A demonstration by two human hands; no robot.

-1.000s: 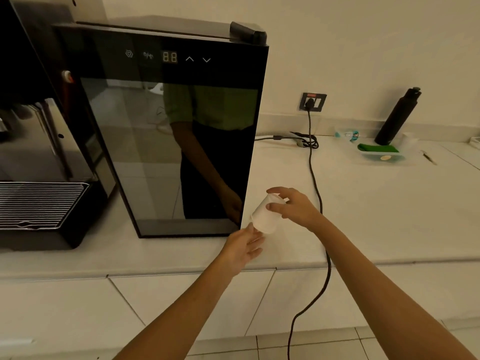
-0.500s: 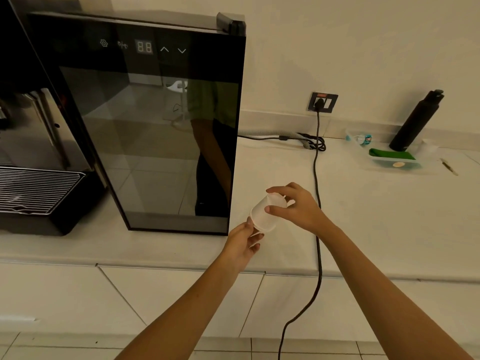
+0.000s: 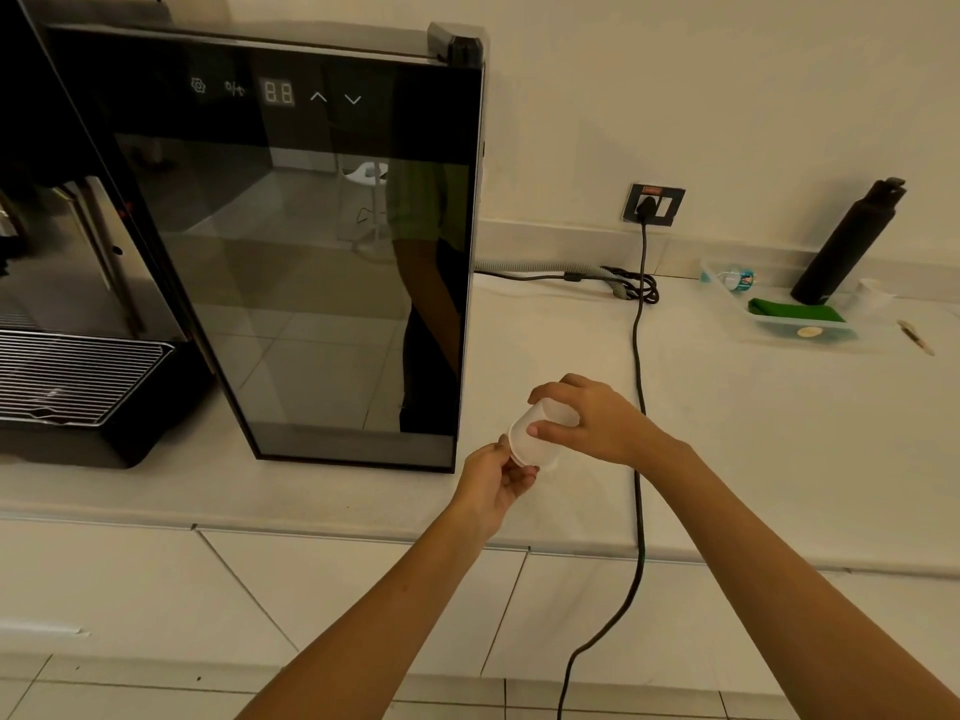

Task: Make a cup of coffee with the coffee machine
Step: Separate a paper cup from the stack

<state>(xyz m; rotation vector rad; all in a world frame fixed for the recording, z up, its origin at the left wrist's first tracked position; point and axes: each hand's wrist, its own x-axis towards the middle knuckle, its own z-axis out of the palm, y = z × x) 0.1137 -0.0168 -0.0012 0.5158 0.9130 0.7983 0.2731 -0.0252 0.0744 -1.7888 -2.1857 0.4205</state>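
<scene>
Holding a small translucent white plastic cup (image 3: 537,439) tilted above the pale counter (image 3: 727,433).
Right hand (image 3: 597,423) wraps its wall; left hand (image 3: 496,480) pinches the rim. It looks light and easily crushed, so grip the wall gently.

So it's a pale stone-looking counter (image 3: 727,433) running along the wall, white cabinet fronts underneath. Far left on it sits the coffee machine (image 3: 78,304), metal drip grate out front. Just beside that stands a tall black glass-door cooler (image 3: 322,252), taking up a good chunk of the surface. Behind the cooler a grey hose (image 3: 545,275) lies on the counter with a bundle of black cord (image 3: 636,291) at its end. A power cable (image 3: 638,356) runs across the top and drops over the front edge. Over on the right there's a clear plastic tray (image 3: 795,330), with a black bottle (image 3: 847,246) leaning at it, plus a small stick-like thing (image 3: 915,336) lying nearby, can't tell what.
</scene>
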